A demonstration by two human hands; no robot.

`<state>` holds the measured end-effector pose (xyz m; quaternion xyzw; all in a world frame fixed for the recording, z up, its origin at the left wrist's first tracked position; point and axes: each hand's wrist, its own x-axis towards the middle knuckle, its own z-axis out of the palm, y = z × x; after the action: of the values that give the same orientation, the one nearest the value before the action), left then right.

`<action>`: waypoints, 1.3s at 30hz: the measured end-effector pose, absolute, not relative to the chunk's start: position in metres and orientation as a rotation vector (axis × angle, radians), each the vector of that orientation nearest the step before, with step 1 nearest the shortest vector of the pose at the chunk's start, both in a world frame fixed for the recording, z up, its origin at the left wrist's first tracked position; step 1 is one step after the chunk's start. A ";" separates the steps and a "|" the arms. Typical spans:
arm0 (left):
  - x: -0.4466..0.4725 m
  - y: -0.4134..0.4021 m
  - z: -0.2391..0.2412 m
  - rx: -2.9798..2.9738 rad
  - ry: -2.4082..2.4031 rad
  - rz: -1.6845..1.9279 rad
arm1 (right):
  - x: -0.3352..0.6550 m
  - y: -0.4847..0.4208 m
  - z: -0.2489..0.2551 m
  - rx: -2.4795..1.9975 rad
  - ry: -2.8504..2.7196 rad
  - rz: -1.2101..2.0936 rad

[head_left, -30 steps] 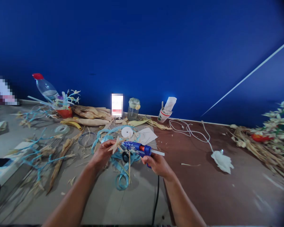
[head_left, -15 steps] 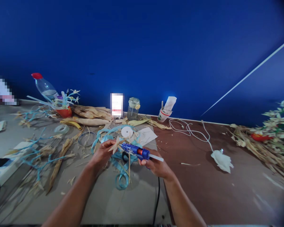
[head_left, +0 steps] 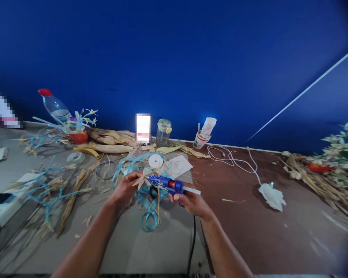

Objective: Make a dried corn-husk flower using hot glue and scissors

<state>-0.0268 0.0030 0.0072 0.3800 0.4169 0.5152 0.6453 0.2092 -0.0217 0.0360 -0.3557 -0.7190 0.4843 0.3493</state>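
My left hand [head_left: 127,188] pinches a small star-shaped flower of dried husk [head_left: 141,178] on a thin stick, held above the table. My right hand [head_left: 191,201] grips a blue glue gun [head_left: 166,183] with a white glue stick poking out of its back end. The gun's nozzle points left and touches the flower. Its black cord [head_left: 191,243] hangs down toward the near table edge. Under both hands lies a tangle of light blue ribbon [head_left: 148,210].
Dried husks [head_left: 110,143], blue-wrapped stems, tape rolls, a glass jar [head_left: 163,132], a red-capped bottle [head_left: 54,105] and a paper cup [head_left: 201,139] crowd the back and left. A white cable [head_left: 234,160] and a white paper flower [head_left: 272,196] lie on the brown table at right, beside a husk flower heap [head_left: 327,170].
The glue gun's rear dropped a little and then rose slightly; its nozzle stays at the flower. My left hand has barely moved.
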 end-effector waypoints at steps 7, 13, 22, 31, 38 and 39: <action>-0.028 0.004 0.009 0.895 0.933 1.204 | 0.214 -0.021 0.037 -0.934 -1.819 1.258; -0.026 0.002 0.015 0.841 0.971 1.209 | 0.214 -0.021 0.035 -0.923 -1.812 1.285; -0.024 0.001 0.018 0.819 0.973 1.220 | 0.209 -0.022 0.045 -0.933 -1.795 1.310; -0.023 0.001 0.022 0.855 0.984 1.223 | 0.209 -0.021 0.045 -0.938 -1.796 1.319; -0.024 0.002 0.019 0.863 0.970 1.222 | 0.209 -0.021 0.045 -0.933 -1.818 1.307; -0.024 0.002 0.018 0.859 0.969 1.221 | 0.209 -0.020 0.045 -0.930 -1.817 1.298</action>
<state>-0.0238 0.0022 0.0183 0.3751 0.4232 0.5328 0.6295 0.2094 -0.0205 0.0448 -0.3596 -0.7028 0.5018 0.3536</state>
